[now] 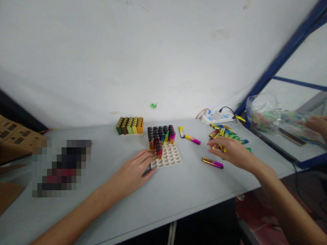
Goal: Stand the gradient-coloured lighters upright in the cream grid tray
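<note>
My left hand (139, 166) curls round the left front corner of a white tray (172, 156) with rows of holes, thumb at its front edge. Slim, shiny tubes with black tops, perhaps lighters (161, 136), stand upright in the tray's back rows and in one column running forward. My right hand (231, 151) is at the near side of a pile of loose, colour-graded tubes (226, 132). Its thumb and fingers are apart, with gold pieces showing between them. Just in front of it lies a gold-and-purple tube (213, 162).
Another block of upright tubes (130, 126), green to orange, stands by the wall. A white tube (181, 132) and a yellow-purple tube (192, 139) lie right of the tray. Behind the pile is a power strip (218, 117). Cardboard boxes (17, 136) stand left; another person's hand (318, 124) shows far right.
</note>
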`<action>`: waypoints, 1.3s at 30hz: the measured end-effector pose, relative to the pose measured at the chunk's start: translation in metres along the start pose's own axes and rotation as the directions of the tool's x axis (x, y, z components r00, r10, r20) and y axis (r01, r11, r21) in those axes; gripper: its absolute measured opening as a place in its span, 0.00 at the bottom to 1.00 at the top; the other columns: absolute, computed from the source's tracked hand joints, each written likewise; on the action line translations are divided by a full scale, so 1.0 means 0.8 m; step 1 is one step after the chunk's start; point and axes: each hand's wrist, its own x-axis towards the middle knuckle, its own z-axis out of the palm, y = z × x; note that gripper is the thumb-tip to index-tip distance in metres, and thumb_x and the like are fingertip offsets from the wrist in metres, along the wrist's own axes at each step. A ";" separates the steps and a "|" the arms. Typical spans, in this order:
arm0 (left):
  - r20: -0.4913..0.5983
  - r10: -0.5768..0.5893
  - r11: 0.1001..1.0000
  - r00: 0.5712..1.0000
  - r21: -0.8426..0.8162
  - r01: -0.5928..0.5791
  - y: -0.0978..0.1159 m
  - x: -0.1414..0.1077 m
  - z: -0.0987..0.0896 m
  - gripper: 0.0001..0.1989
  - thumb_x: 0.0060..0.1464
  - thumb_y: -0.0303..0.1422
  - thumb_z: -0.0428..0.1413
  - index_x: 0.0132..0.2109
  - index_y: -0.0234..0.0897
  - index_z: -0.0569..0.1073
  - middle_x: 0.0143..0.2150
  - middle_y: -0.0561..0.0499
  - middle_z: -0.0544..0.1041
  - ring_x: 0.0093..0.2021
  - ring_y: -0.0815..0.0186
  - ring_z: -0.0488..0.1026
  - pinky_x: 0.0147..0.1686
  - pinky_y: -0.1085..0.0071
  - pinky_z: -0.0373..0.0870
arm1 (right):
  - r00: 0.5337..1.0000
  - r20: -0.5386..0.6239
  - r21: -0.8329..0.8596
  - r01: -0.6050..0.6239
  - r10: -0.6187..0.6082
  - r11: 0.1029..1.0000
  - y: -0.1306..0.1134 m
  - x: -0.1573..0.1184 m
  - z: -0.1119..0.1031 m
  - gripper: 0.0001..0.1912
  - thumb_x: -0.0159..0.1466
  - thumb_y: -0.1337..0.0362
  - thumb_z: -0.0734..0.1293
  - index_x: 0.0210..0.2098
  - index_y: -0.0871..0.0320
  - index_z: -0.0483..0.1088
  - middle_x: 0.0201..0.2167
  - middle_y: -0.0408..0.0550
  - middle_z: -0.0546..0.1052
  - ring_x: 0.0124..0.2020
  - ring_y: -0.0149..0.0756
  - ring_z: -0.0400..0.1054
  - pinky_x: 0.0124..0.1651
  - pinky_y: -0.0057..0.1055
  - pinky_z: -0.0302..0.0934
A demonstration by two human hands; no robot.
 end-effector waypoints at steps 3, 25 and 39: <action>-0.008 0.001 1.000 1.000 -0.006 -0.002 -0.001 0.000 0.001 0.10 0.67 0.33 0.57 0.53 0.35 0.76 0.53 0.42 0.80 0.60 0.53 0.75 0.61 0.53 0.77 | 0.996 0.035 -0.030 -0.077 0.079 0.997 0.022 -0.043 0.002 0.16 0.67 0.51 0.71 0.49 0.52 0.82 0.51 0.56 0.82 0.50 0.53 0.78 0.56 0.49 0.71; -0.015 0.007 0.999 1.000 -0.032 -0.008 -0.001 0.002 -0.001 0.10 0.66 0.32 0.59 0.53 0.36 0.76 0.54 0.42 0.80 0.60 0.53 0.75 0.61 0.53 0.77 | 0.996 -0.038 0.357 -0.059 0.077 0.932 -0.017 0.030 0.062 0.14 0.66 0.54 0.72 0.46 0.55 0.79 0.46 0.54 0.81 0.45 0.46 0.77 0.49 0.43 0.72; -0.026 0.005 0.999 1.000 -0.032 -0.006 -0.001 0.000 0.000 0.09 0.67 0.32 0.59 0.53 0.38 0.75 0.53 0.44 0.79 0.60 0.55 0.75 0.61 0.56 0.77 | 0.993 0.025 0.891 -0.074 0.115 0.448 -0.064 0.100 0.071 0.20 0.65 0.46 0.73 0.44 0.58 0.77 0.42 0.50 0.81 0.42 0.38 0.75 0.46 0.36 0.70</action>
